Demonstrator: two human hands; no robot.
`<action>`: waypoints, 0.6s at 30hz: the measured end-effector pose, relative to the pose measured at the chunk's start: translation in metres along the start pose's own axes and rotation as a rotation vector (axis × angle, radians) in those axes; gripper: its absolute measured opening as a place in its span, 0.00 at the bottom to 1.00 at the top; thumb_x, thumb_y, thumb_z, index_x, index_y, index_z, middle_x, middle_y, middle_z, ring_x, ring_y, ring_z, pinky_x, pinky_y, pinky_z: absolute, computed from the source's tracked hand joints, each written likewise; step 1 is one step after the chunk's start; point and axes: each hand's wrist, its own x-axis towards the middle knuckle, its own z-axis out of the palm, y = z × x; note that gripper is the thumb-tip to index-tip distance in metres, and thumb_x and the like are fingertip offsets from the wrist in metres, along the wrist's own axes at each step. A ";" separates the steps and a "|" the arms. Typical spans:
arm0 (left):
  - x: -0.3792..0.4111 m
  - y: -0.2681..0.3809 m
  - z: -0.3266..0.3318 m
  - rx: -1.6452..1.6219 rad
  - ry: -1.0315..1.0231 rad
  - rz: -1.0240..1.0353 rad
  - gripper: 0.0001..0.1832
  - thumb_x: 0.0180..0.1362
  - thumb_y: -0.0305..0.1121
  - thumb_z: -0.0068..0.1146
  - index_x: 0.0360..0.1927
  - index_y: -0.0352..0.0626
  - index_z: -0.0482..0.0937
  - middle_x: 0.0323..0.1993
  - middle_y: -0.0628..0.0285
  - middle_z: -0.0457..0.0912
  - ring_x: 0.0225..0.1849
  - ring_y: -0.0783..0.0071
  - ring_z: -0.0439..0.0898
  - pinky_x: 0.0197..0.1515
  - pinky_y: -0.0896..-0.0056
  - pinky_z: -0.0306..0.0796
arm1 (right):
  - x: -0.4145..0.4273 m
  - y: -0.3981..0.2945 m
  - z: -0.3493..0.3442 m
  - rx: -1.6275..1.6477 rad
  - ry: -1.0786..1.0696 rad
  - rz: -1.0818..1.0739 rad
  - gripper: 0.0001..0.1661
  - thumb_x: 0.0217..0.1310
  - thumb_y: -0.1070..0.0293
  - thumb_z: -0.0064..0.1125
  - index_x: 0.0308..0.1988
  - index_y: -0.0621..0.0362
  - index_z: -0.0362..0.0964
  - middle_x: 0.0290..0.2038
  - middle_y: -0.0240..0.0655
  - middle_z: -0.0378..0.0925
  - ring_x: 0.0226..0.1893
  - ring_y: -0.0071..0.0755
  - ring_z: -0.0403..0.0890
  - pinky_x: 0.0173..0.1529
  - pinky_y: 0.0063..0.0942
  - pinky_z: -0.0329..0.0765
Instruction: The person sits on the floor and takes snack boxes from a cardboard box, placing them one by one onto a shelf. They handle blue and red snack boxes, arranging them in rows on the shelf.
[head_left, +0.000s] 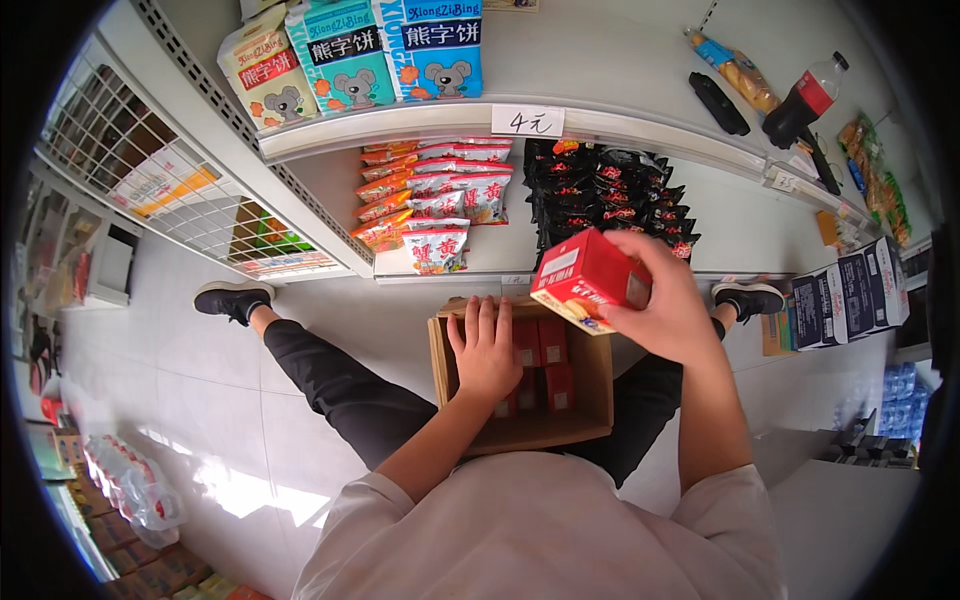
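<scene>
An open cardboard carton (598, 401) stands between my legs with several red boxes (559, 386) inside. My left hand (486, 352) lies over the carton's upper left part, fingers apart and pointing at the shelf; whether it touches a box beneath is hidden. My right hand (664, 304) grips one red snack box (589, 277), tilted, above the carton's upper right corner. Beyond it on the bottom shelf are rows of black snack packets (600, 187). Orange packets (386, 229) and white-and-red packets (439, 247) stand in rows to their left.
The upper shelf's edge (420, 120) juts out above the packets, holding biscuit bags (442, 52) and a cola bottle (806, 101). A wire mesh rack (187, 187) stands left. Dark printed cartons (851, 296) stand right, near my shoe (748, 298). Bottled packs (135, 484) lie lower left.
</scene>
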 end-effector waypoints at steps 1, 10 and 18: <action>-0.001 0.001 0.000 0.030 -0.037 0.014 0.42 0.54 0.33 0.63 0.75 0.41 0.68 0.70 0.46 0.71 0.75 0.45 0.67 0.78 0.26 0.49 | 0.011 -0.012 -0.018 0.049 0.070 -0.065 0.42 0.50 0.72 0.77 0.66 0.60 0.72 0.57 0.47 0.81 0.58 0.50 0.83 0.64 0.39 0.77; -0.004 -0.001 0.006 0.026 -0.022 0.082 0.44 0.52 0.33 0.62 0.76 0.37 0.66 0.70 0.42 0.70 0.76 0.39 0.64 0.78 0.22 0.47 | 0.173 -0.028 -0.111 -0.317 0.371 -0.479 0.41 0.64 0.76 0.68 0.74 0.51 0.67 0.65 0.44 0.79 0.65 0.41 0.79 0.68 0.38 0.77; -0.003 -0.003 0.008 -0.003 -0.039 0.075 0.46 0.53 0.36 0.62 0.78 0.35 0.63 0.71 0.39 0.67 0.78 0.36 0.61 0.78 0.20 0.44 | 0.277 0.007 -0.079 -0.488 0.178 -0.471 0.32 0.64 0.68 0.71 0.66 0.59 0.75 0.61 0.48 0.80 0.61 0.51 0.82 0.66 0.39 0.78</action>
